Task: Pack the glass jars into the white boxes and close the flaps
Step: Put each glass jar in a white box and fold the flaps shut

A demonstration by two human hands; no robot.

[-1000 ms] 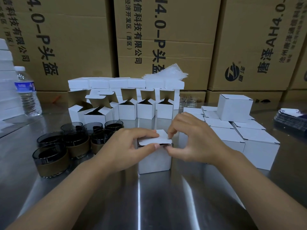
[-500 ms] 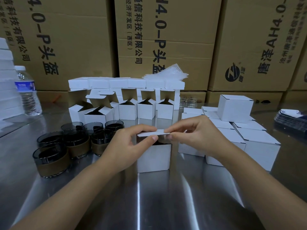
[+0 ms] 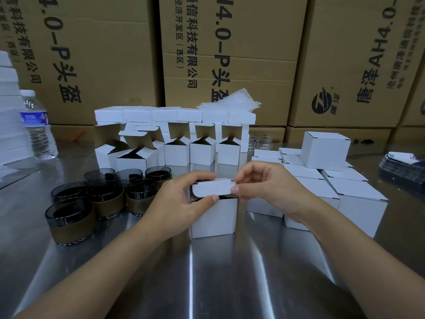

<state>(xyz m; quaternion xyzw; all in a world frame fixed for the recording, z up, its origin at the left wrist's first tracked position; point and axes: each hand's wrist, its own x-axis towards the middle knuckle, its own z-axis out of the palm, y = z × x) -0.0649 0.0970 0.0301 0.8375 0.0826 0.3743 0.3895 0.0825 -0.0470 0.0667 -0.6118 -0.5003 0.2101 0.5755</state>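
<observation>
The white box (image 3: 213, 217) stood on the steel table (image 3: 207, 277) about midway along its near edge, between the two hands. The left hand (image 3: 181, 203) gripped its upper left part, fingers curled over the top and thumb pressed at the top of the front wall. The right hand (image 3: 269, 187) pinched the right end of the lid flap (image 3: 212, 187) between thumb and forefinger.

The flap lay nearly level above the opening. Its long axis ran left to right, and its rounded tuck edge faced the person, not yet inside the front wall. A dark gap showed beneath it; a jar probably sat inside, though shadow hid it.

The coming move turned on one relation. The tuck edge hung just above and forward of the front wall's rim, so it would have to bend down and slide behind that wall. The right hand was nearer the free end, and the left braced the box.

Unpacked glass jars (image 3: 71, 217) clustered toward the left edge. Open boxes (image 3: 202, 153) stood in a row behind, and closed boxes (image 3: 358, 199) were stacked toward the right.
</observation>
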